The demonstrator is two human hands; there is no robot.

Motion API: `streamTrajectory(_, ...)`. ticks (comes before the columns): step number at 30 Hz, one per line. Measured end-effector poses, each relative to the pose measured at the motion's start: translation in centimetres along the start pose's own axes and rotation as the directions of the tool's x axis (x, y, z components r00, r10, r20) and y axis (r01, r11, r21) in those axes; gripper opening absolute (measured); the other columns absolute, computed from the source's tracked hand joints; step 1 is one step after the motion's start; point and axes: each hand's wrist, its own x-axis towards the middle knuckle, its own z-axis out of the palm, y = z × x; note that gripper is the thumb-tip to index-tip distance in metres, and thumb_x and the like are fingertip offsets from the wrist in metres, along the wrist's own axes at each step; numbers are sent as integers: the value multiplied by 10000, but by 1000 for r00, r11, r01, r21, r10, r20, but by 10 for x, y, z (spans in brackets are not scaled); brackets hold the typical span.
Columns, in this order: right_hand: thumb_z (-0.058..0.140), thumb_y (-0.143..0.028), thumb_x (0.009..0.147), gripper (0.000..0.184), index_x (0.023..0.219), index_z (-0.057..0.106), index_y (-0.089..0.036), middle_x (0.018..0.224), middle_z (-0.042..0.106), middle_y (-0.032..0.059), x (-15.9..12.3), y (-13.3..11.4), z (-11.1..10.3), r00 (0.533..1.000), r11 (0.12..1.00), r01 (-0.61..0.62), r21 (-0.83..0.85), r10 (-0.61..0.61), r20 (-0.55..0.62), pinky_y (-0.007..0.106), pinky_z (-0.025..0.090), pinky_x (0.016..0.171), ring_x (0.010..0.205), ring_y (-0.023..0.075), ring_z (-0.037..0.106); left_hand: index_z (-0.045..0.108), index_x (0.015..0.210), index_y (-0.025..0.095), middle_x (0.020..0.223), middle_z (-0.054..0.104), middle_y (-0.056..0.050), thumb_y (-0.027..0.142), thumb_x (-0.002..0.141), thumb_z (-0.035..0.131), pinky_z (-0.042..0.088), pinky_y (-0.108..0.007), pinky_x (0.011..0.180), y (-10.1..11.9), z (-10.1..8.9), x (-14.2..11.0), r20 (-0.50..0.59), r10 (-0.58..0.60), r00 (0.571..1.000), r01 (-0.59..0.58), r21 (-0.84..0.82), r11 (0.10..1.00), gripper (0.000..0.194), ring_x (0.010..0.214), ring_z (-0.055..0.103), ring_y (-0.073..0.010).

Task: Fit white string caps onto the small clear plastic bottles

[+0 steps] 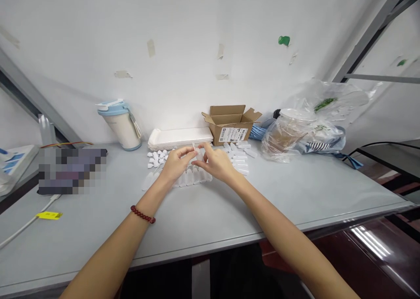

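Observation:
My left hand (pixel 179 162) and my right hand (pixel 218 161) meet above the middle of the table, fingers closed around a small translucent plastic bottle (pixel 198 155). The fingers cover part of it, and its finer details are too small to make out. Just below the hands lies a row of similar translucent bottles (pixel 192 177). Beside my left hand are several small white caps (pixel 156 158) in a loose group. More translucent bottles (pixel 241 164) lie to the right of my right hand. A dark red beaded bracelet (pixel 143 214) circles my left wrist.
Behind the hands stand a stack of white trays (pixel 180 137) and an open cardboard box (pixel 229 126). A cream tumbler with a blue lid (pixel 120 124) is at the left, near a blurred-out dark device (pixel 70 172) and a white cable (pixel 24 226). Plastic bags (pixel 295 132) sit at the right.

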Motion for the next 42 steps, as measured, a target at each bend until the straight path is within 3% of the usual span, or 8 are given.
streamTrajectory(5,555,-331,886,343,1178,480,-170,646,643,-19,1,2,1,998,992,51,113,-46,-46,224,317,582,595,145,590,718,933,174,950,724,-55,417,764,600,476,-349,870,-4,0,2,85,9,996,1,-118,993,319,919,635,-215)
streamTrajectory(8,579,-319,866,332,1155,512,-171,652,647,-20,3,7,3,996,988,66,136,-57,-67,216,328,584,595,134,581,718,896,163,897,724,-66,387,807,531,491,-380,838,-9,1,3,36,120,992,-124,130,984,305,902,638,-240)
streamTrajectory(12,625,-331,827,346,1121,548,-166,662,653,-7,5,14,4,999,998,0,69,4,-48,223,330,588,618,147,585,672,972,157,962,691,-102,257,842,459,473,-426,869,-18,7,2,13,437,899,-370,555,745,268,954,594,-255)
streamTrajectory(16,674,-328,780,368,1085,573,-148,666,644,7,7,16,-1,996,997,-73,27,74,-40,234,323,582,635,161,579,586,1121,165,1071,625,-103,164,842,430,456,-418,918,-19,11,-3,87,573,815,-488,635,599,319,1031,546,-239)
streamTrajectory(22,751,-394,678,365,922,608,-163,588,565,-37,7,20,-12,994,985,-104,138,105,1,223,305,545,565,125,501,509,1238,161,1225,568,-108,207,792,547,414,-445,981,-10,10,-8,303,562,770,-616,584,528,449,1137,476,-269)
streamTrajectory(27,726,-378,655,274,755,587,-165,548,520,-53,6,23,-18,991,975,-130,180,120,64,220,286,514,534,106,464,513,1240,154,1252,570,-117,284,780,639,408,-462,981,-12,15,-6,361,557,748,-650,570,503,495,1166,444,-289)
streamTrajectory(36,727,-420,633,350,814,584,-157,524,542,-57,5,29,-20,976,941,-179,289,131,176,215,316,489,513,111,505,572,1152,169,1176,621,-91,267,788,641,421,-427,945,-17,18,1,349,550,759,-640,559,528,383,1106,490,-272)
streamTrajectory(42,777,-402,621,466,957,615,-122,661,649,11,7,40,-38,890,915,-305,263,176,420,201,379,478,508,95,534,560,1040,189,1068,629,-75,293,752,658,425,-427,910,-20,26,0,335,451,827,-560,560,610,321,1102,469,-277)
